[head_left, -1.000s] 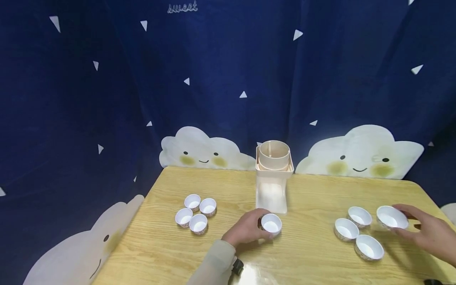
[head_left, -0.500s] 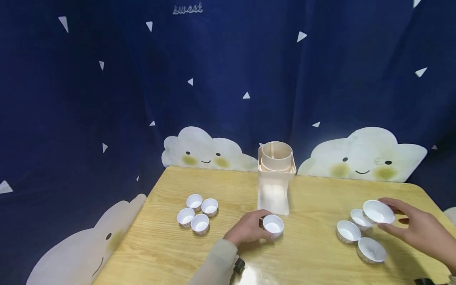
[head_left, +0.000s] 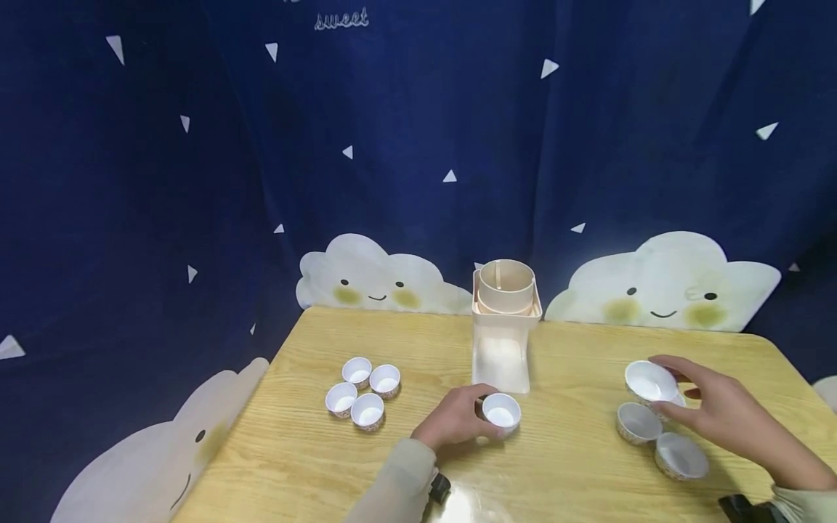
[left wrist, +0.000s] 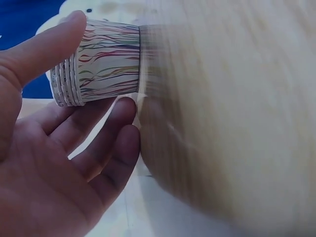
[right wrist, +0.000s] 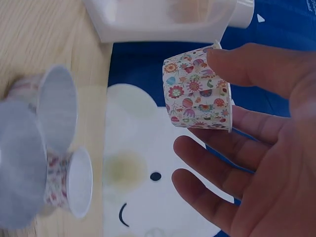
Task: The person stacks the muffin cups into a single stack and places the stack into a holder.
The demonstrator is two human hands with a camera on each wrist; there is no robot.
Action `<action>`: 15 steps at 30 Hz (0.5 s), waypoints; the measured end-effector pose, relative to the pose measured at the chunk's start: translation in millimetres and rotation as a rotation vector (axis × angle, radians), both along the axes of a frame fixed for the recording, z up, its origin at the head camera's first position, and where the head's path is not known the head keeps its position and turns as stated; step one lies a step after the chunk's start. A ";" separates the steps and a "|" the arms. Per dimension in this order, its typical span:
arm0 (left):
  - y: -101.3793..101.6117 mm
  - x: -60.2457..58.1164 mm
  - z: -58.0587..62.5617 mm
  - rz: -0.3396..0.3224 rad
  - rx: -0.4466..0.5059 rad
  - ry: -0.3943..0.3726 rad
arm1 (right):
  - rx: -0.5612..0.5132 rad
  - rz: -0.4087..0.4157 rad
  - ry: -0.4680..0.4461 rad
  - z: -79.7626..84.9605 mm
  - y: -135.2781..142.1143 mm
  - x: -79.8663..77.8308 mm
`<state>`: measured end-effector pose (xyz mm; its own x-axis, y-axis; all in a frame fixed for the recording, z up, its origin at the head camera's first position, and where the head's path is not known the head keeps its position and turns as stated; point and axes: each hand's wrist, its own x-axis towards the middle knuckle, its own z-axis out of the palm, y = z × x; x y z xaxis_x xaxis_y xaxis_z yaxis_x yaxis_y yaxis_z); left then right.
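Observation:
My left hand [head_left: 458, 418] holds a stack of nested paper baking cups [left wrist: 109, 61] upright on the table, thumb on one side and fingers on the other. Wavy coloured lines run down their outside, and several rims show in the left wrist view. At the right, my right hand [head_left: 719, 410] pinches a floral paper baking cup [right wrist: 197, 91] by its side, raised above the table. Below it stand two white-lined baking cups, a nearer one [head_left: 681, 456] and one to its left [head_left: 638, 423]. A third is mostly hidden behind the held cup in the head view.
A group of several small baking cups [head_left: 368, 411] stands together on the left of the wooden table [head_left: 281, 465]. Just beyond my left hand is a beige plastic holder [head_left: 502, 356] with a round tube on top. A dark blue curtain [head_left: 418, 109] hangs behind the table.
My right hand has carried the floral baking cup leftward, from the right side of the cup group to over its far cup. The left hand and its stack have stayed in place.

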<state>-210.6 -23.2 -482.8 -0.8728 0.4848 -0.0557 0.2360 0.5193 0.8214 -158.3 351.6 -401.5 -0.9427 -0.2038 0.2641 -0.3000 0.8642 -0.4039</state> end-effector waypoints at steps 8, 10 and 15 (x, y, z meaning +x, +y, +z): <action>-1.7 0.0 -1.0 -0.018 0.046 -0.052 | -0.020 0.083 0.043 -3.2 -25.6 -5.7; -1.9 0.1 -0.9 -0.017 0.044 -0.047 | -0.020 0.098 0.044 -3.7 -31.9 -7.3; 0.1 0.4 -0.3 -0.012 0.023 -0.013 | -0.034 0.115 0.010 -4.3 -45.0 -9.7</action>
<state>-210.3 -23.1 -483.1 -0.8664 0.4963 -0.0557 0.2312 0.4975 0.8361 -167.9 306.6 -405.8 -0.9109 -0.3014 0.2818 -0.4006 0.8098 -0.4286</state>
